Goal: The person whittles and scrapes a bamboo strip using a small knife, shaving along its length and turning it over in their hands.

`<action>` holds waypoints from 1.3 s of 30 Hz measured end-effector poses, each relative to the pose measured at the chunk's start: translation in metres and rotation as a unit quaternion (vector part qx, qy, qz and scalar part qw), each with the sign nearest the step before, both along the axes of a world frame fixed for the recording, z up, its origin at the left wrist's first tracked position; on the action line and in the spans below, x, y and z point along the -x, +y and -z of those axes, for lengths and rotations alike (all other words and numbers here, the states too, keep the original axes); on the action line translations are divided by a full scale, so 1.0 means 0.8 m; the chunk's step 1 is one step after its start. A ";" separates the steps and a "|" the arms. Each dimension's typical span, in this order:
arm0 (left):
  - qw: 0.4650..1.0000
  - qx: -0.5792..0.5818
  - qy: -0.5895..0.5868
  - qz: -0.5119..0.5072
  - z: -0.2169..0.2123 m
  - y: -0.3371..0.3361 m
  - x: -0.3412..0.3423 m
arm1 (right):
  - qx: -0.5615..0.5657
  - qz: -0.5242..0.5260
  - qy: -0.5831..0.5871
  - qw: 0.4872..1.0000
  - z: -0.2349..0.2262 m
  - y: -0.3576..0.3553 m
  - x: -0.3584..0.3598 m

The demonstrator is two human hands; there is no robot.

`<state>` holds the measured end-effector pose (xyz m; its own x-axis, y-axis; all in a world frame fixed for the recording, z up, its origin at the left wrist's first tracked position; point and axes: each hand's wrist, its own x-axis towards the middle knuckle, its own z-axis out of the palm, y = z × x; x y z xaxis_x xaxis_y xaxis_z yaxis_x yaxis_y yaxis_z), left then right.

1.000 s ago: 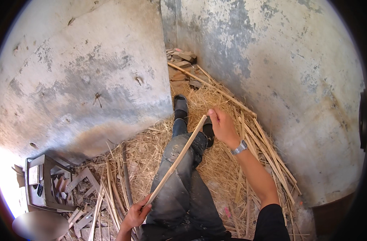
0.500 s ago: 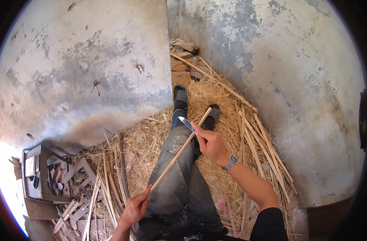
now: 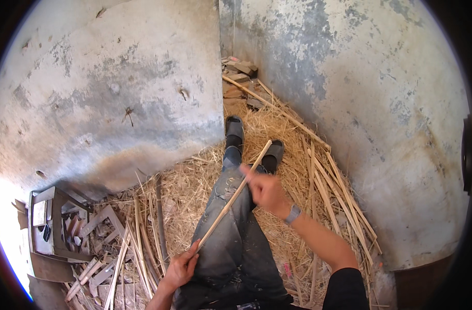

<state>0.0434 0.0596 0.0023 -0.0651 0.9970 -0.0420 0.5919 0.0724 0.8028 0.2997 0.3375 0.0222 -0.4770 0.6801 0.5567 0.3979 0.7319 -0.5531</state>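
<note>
Over your lap, your right hand has its fingers curled tight against the middle of a long pale stick; whether they clasp a tool too, you cannot tell through the blur. Your left hand pinches the stick's lower end by your left thigh. The stick slants up across your grey jeans toward your dark shoes. Straw and split canes litter the floor below plastered walls.
</note>
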 end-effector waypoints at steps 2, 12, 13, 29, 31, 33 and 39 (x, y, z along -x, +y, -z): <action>0.996 -0.078 -0.024 0.026 0.011 0.004 0.005 | -0.029 0.081 0.045 0.995 0.000 0.065 -0.024; 0.999 -0.033 -0.013 0.024 0.005 0.012 0.017 | 0.025 -0.033 0.034 0.999 0.034 -0.053 0.013; 0.999 -0.010 -0.027 0.022 0.007 0.008 0.020 | 0.048 -0.041 0.003 0.998 0.032 -0.078 0.018; 1.000 0.002 -0.013 0.025 0.009 0.008 0.015 | 0.025 -0.021 0.003 0.999 0.036 -0.046 0.010; 0.999 -0.007 -0.034 0.021 0.021 0.006 0.018 | 0.031 -0.050 -0.026 0.998 0.036 -0.082 0.016; 0.998 -0.018 -0.051 0.020 0.025 0.009 0.020 | 0.080 -0.028 -0.015 0.996 0.029 -0.100 0.021; 0.992 -0.091 0.083 0.026 0.035 0.001 0.016 | -0.039 0.093 0.037 0.994 -0.001 0.001 -0.006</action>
